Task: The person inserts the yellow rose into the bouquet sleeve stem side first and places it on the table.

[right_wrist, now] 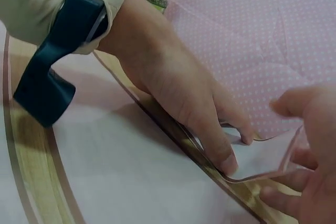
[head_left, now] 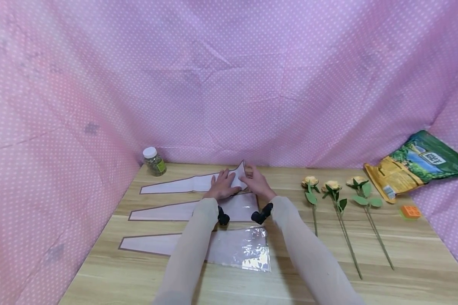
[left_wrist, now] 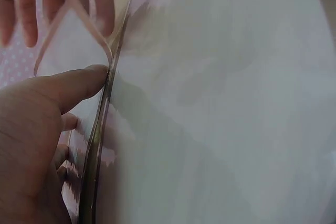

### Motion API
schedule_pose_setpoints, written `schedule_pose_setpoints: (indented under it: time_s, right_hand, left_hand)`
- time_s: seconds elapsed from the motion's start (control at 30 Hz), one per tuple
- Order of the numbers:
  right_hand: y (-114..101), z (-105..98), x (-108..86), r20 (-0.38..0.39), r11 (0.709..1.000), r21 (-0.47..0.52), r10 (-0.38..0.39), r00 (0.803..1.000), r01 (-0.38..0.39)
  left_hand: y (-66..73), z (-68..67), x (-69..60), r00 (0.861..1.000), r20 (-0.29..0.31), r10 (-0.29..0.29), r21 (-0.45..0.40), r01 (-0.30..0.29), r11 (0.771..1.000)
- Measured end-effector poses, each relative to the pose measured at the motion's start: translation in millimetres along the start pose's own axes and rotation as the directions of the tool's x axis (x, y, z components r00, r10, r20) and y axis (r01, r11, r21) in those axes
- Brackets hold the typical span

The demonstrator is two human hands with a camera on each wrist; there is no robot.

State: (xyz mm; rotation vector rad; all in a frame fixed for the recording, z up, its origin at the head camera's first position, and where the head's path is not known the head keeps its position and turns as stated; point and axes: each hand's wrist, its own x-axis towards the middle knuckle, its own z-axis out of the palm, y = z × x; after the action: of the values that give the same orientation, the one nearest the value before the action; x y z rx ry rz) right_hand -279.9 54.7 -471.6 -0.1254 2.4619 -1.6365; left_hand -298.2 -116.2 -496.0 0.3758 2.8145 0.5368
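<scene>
Presses the far plastic sleeve [head_left: 200, 183] with the left hand [head_left: 222, 186], spread wide. Touches its raised end, just right of the left hand, with the right hand [head_left: 257, 183], loose and fairly straight-fingered. Has the middle sleeve [head_left: 175, 212] just nearer than both hands, the near sleeve [head_left: 225, 250] nearer still, yellow flowers [head_left: 332, 186] well right of the right hand.
</scene>
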Motion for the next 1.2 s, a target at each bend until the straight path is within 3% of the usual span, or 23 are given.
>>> schedule_pose_setpoints:
  time_s: [0.17,0.37,0.67,0.8,0.93,1.03,1.2]
  right_hand:
    - [-4.0,1.6,0.8,0.034,0.98,0.194,0.035,0.999,-0.041]
    - [-6.2,2.1,0.2,0.045,0.964,0.263,0.034,0.998,-0.045]
    - [-1.9,1.6,2.0,0.019,0.938,0.344,0.046,0.999,-0.05]
    - [-2.1,1.4,2.0,0.014,0.915,0.4,0.047,0.999,-0.048]
    - [-3.8,0.4,1.1,0.009,0.888,0.455,0.071,0.997,-0.068]
    - [-5.4,-0.8,0.7,0.014,0.867,0.491,0.09,0.996,-0.085]
    - [-8.4,-1.1,-0.8,0.041,0.84,0.536,0.078,0.996,-0.088]
  left_hand:
    - [2.4,-1.6,-0.3,1.0,0.004,-0.01,0.006,0.01,1.0]
    - [4.3,-1.1,-1.2,1.0,-0.008,-0.026,0.03,0.026,0.999]
    - [8.2,-2.1,-0.3,0.985,-0.168,0.045,0.084,-0.031,0.996]
    - [8.4,-4.9,-0.8,0.979,-0.186,0.081,-0.027,-0.088,0.996]
    - [6.5,-10.2,-0.6,0.978,-0.183,0.097,-0.175,-0.13,0.976]
    - [6.0,-17.0,-1.1,0.983,-0.168,0.079,-0.305,-0.128,0.944]
    - [6.1,-24.0,-1.8,0.994,-0.112,-0.015,-0.484,-0.041,0.874]
